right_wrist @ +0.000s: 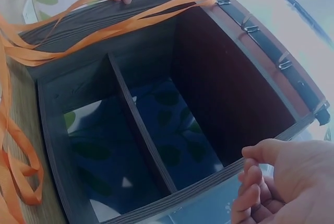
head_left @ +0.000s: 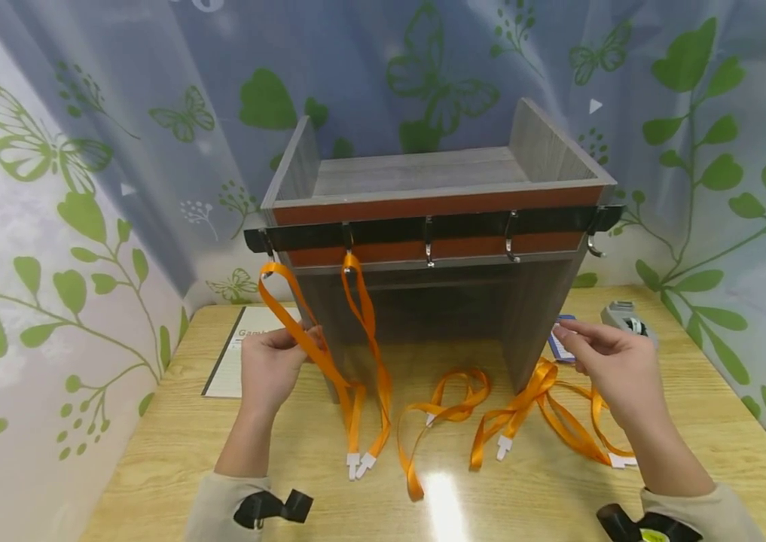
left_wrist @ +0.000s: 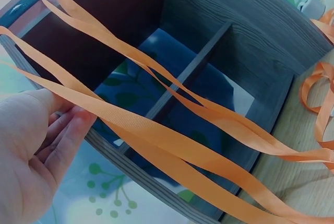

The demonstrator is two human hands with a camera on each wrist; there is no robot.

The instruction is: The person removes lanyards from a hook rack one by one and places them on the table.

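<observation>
A person is holding an orange lanyard (head_left: 301,324) hung on the shelf's (head_left: 437,226) hook rail (head_left: 433,228).

The left hand (head_left: 270,369) is pinching the lanyard in front of the shelf's left edge; the strap is hanging from the leftmost hook (head_left: 267,245), its long axis running down and rightward to a white clip (head_left: 353,463) lying on the table (head_left: 172,444) before the shelf. A second lanyard (head_left: 369,339) is hanging from the next hook, just beside the first. The right hand (head_left: 616,361) is hovering by the shelf's right side with fingers loosely curled, gripping nothing. Loose lanyards (head_left: 525,410) are lying tangled in front of the shelf, below that hand. A booklet (head_left: 233,354) is lying left of the shelf, a blue card (head_left: 561,348) and a grey device (head_left: 627,316) right of it.
</observation>
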